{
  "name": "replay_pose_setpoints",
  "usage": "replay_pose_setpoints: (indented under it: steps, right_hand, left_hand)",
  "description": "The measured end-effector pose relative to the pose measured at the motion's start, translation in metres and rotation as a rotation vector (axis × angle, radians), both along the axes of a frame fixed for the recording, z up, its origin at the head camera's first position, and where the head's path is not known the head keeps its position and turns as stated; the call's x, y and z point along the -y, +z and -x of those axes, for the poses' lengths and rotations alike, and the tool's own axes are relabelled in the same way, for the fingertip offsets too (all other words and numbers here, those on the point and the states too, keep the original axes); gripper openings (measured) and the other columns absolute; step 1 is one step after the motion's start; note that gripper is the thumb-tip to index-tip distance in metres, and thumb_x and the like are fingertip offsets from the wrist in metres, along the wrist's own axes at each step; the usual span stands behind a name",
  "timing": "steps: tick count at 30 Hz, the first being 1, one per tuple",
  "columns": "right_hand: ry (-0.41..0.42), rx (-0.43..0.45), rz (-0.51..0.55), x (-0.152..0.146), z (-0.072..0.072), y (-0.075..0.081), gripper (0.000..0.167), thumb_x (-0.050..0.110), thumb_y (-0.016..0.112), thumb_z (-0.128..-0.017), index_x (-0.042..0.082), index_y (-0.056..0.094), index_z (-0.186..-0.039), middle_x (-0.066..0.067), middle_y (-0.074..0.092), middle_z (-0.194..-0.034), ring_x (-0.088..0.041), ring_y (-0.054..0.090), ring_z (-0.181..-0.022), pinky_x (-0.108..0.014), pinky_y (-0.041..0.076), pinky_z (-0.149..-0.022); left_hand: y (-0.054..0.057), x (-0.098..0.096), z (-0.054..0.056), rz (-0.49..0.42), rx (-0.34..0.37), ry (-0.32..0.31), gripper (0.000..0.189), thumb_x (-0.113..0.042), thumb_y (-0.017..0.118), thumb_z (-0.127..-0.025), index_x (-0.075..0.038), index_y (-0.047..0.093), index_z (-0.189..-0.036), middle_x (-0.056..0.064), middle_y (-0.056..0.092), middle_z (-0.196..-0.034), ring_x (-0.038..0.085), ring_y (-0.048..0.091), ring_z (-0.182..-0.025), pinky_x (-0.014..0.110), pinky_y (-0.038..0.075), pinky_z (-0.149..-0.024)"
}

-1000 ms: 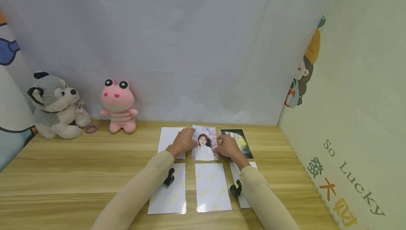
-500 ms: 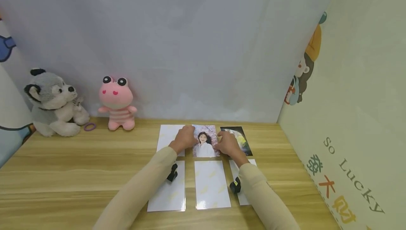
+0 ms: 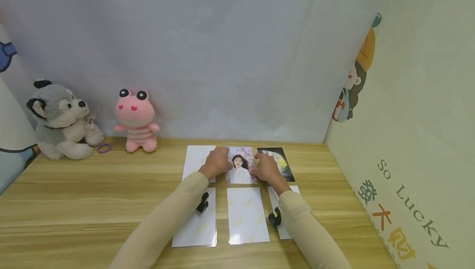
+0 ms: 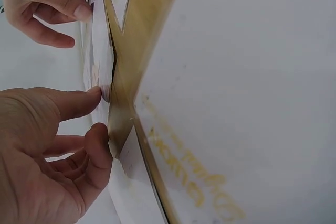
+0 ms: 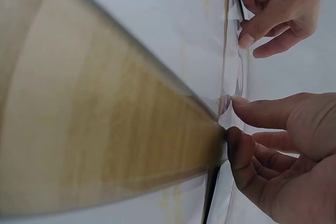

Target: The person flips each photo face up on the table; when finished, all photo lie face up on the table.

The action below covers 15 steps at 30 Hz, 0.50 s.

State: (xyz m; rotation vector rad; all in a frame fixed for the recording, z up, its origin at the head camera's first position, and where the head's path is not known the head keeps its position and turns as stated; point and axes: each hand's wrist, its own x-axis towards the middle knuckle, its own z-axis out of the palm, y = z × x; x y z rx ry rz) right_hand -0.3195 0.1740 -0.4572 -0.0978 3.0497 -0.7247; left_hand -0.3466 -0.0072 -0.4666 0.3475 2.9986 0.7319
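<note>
A glossy photo print (image 3: 240, 177) of a person in white before pink blossoms lies face up in the middle of the back row. At its left edge my left hand (image 3: 216, 162) pinches it between thumb and curled fingers. My right hand (image 3: 266, 167) does the same at the right edge. In the left wrist view the left thumb (image 4: 81, 102) meets the print near its border. The right thumb (image 5: 262, 112) touches it likewise in the right wrist view. Beside the right hand lies a dark photo with yellow-green (image 3: 285, 162), partly covered by that hand.
A face-down white print (image 3: 193, 160) lies left of the left hand. In the front row are several more white backs, including a middle one (image 3: 248, 215); sleeves overlap the outer ones. A plush husky (image 3: 64, 120), a pink plush frog (image 3: 136, 120) and a purple ring (image 3: 104, 148) stand back left.
The blossom photo has shifted very slightly to the right, with both hands staying at its edges. The head view has tilted a little, moving the whole scene slightly up.
</note>
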Motion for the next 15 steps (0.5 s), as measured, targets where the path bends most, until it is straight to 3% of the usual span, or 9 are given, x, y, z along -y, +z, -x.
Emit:
replay_pose_setpoints:
  steps: [7, 13, 15]
  right_hand:
    - [0.020, -0.014, -0.012, 0.002, 0.001, 0.002, 0.048, 0.014, 0.083, -0.078, -0.003, 0.066, -0.120, -0.014, 0.071, -0.086, -0.024, 0.064, -0.072, -0.036, 0.053, -0.065]
    - [0.023, -0.020, 0.040, -0.002, 0.002, 0.005, 0.044, 0.005, 0.072, -0.086, 0.000, 0.063, -0.129, -0.010, 0.068, -0.077, -0.018, 0.055, -0.061, -0.030, 0.042, -0.055]
    - [0.033, -0.037, 0.088, -0.003, 0.002, 0.008, 0.044, 0.001, 0.068, -0.086, -0.001, 0.062, -0.130, -0.009, 0.066, -0.074, -0.018, 0.053, -0.059, -0.030, 0.040, -0.054]
  left_hand:
    - [0.000, 0.005, 0.000, 0.011, -0.025, -0.016, 0.020, -0.020, 0.076, -0.087, -0.003, 0.067, -0.093, 0.014, 0.067, -0.087, 0.029, 0.061, -0.072, 0.042, 0.051, -0.066]
    - [0.005, 0.023, -0.002, -0.033, -0.095, -0.001, 0.030, -0.028, 0.066, -0.095, -0.006, 0.070, -0.115, 0.014, 0.073, -0.108, 0.031, 0.069, -0.080, 0.045, 0.056, -0.066]
    - [0.009, 0.033, -0.003, -0.055, -0.103, 0.004, 0.034, -0.029, 0.066, -0.095, -0.007, 0.068, -0.121, 0.012, 0.074, -0.106, 0.029, 0.070, -0.080, 0.043, 0.056, -0.065]
